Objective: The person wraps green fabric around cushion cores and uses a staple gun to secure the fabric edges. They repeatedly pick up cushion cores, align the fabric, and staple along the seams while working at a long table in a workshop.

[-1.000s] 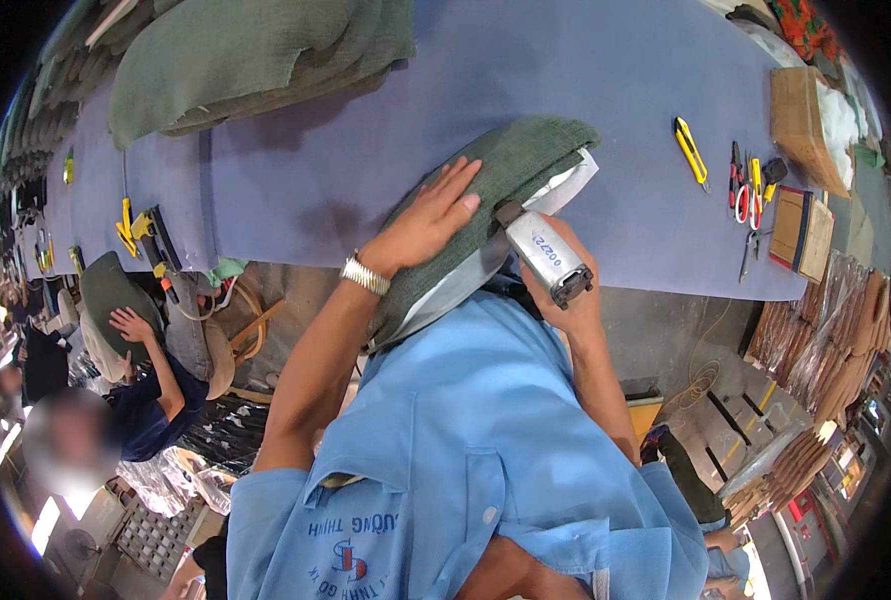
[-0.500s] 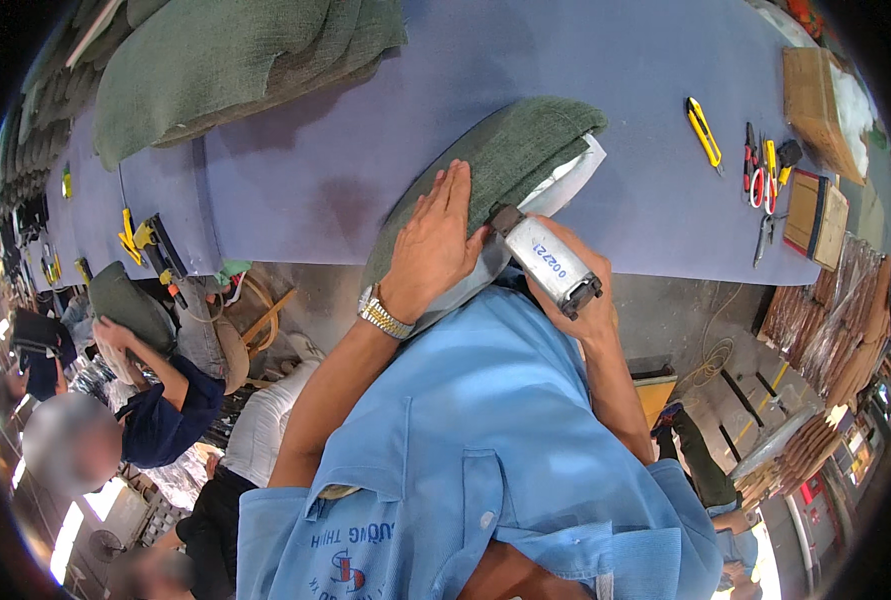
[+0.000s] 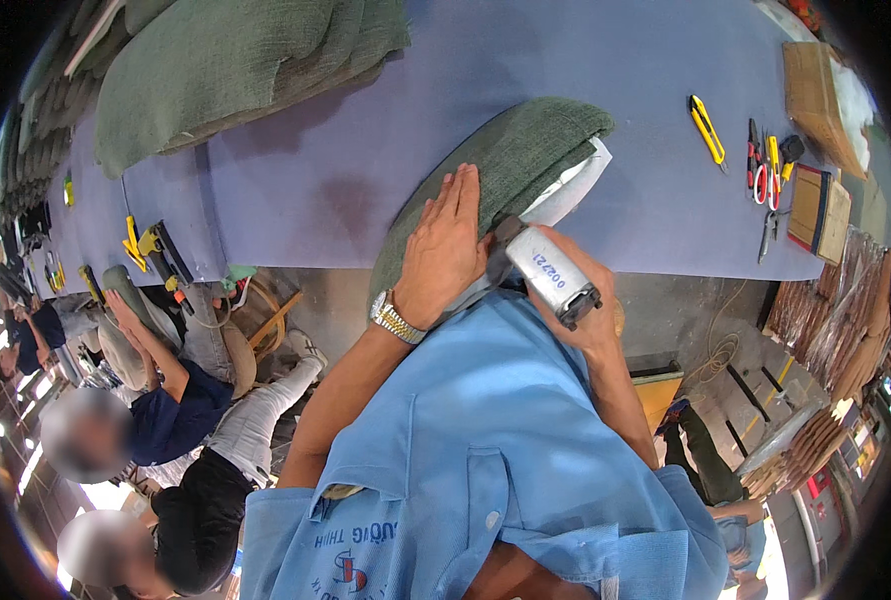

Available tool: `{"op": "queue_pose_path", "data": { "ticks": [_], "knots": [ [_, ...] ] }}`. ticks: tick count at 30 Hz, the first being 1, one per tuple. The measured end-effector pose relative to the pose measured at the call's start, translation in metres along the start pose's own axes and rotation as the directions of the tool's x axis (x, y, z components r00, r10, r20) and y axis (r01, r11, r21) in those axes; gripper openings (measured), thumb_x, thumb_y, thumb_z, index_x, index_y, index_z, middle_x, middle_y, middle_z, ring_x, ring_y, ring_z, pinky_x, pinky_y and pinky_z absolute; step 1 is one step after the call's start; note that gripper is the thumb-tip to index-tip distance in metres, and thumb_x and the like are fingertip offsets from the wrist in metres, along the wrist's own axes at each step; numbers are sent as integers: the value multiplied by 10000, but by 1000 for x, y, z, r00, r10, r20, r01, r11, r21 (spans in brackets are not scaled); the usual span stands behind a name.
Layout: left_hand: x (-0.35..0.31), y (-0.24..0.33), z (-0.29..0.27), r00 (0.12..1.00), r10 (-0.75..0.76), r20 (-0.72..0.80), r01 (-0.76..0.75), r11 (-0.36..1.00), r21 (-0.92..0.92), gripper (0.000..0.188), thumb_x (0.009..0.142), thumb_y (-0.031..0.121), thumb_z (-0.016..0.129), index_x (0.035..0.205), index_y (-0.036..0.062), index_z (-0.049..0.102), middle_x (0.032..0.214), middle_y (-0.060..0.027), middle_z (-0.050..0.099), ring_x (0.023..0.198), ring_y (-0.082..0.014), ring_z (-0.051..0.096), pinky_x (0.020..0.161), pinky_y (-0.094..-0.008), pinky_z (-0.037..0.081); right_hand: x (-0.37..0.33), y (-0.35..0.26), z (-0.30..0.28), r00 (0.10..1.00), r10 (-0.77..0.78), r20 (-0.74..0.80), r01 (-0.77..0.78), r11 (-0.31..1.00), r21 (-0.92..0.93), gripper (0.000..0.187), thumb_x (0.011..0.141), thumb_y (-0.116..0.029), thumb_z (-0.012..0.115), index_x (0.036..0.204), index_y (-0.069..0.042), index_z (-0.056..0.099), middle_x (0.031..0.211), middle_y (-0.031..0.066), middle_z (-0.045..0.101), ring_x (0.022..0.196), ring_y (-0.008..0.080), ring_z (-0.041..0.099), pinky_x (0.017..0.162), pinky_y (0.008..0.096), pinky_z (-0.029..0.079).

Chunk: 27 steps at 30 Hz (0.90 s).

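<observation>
A curved cushion [image 3: 513, 142] in dark green fabric, its white underside showing along one edge, lies at the table's near edge against my blue shirt. My left hand [image 3: 443, 240] rests flat on the green fabric, fingers stretched out and side by side, thumb toward the tool. In my right hand [image 3: 593, 318] is a silver staple gun [image 3: 550, 268] with black ends. Its nose is at the cushion's near edge, beside my left thumb; whether it touches is hidden. The fingers round its handle are partly covered by the tool body.
A pile of green fabric covers [image 3: 235, 80] stands far left on the blue-grey table [image 3: 665, 220]. At right lie a yellow utility knife [image 3: 707, 132], scissors [image 3: 768, 180], pliers [image 3: 767, 235] and a cardboard box [image 3: 815, 105]. Another staple gun [image 3: 170, 260] lies left, near a co-worker [image 3: 180, 415].
The staple gun's nose has shifted slightly toward me along the cushion's edge. My left hand stays flat on the fabric. At left, the co-worker's hands and green piece have moved.
</observation>
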<state>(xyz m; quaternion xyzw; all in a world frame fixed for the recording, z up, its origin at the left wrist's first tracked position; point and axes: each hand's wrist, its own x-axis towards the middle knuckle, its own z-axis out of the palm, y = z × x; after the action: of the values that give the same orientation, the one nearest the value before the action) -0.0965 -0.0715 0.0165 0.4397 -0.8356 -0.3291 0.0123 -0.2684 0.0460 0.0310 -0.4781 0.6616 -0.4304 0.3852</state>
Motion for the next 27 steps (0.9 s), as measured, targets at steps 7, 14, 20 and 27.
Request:
{"op": "queue_pose_path", "data": {
  "ticks": [7, 14, 20, 27],
  "knots": [
    [1, 0, 3, 1000, -2, 1, 2, 1000, 7, 867, 817, 33, 725, 1563, -57, 292, 1595, -260, 390, 1471, -406, 405, 1176, -511, 406, 5, -15, 3, 988, 140, 58, -140, 990, 2, 601, 748, -60, 757, 1335, -26, 634, 1203, 188, 724, 1096, 328, 728, 918, 356, 559],
    [-2, 2, 4, 1000, -7, -16, 7, 999, -41, 827, 823, -1, 683, 1553, -71, 302, 1589, -273, 394, 1471, -412, 407, 1177, -536, 398, -5, -8, 7, 997, 82, 18, -81, 997, -18, 613, 745, -53, 768, 1344, -33, 636, 1229, 188, 718, 1093, 331, 727, 931, 362, 558],
    [-2, -1, 7, 1000, 10, -27, -11, 1000, -15, 813, 816, -33, 652, 1553, -69, 311, 1588, -279, 394, 1467, -412, 414, 1175, -538, 399, -9, -9, 2, 996, 46, 73, -46, 999, -4, 616, 739, -54, 779, 1338, -19, 644, 1270, 198, 704, 1141, 332, 708, 974, 359, 540],
    [-2, 7, 11, 999, -10, -38, 11, 999, 45, 761, 873, 21, 638, 1557, -61, 313, 1588, -269, 402, 1462, -398, 428, 1170, -513, 408, -6, -14, 8, 977, 191, 93, -201, 974, 105, 600, 737, -52, 774, 1320, -7, 636, 1217, 180, 708, 1103, 331, 711, 954, 359, 527]
  ]
}}
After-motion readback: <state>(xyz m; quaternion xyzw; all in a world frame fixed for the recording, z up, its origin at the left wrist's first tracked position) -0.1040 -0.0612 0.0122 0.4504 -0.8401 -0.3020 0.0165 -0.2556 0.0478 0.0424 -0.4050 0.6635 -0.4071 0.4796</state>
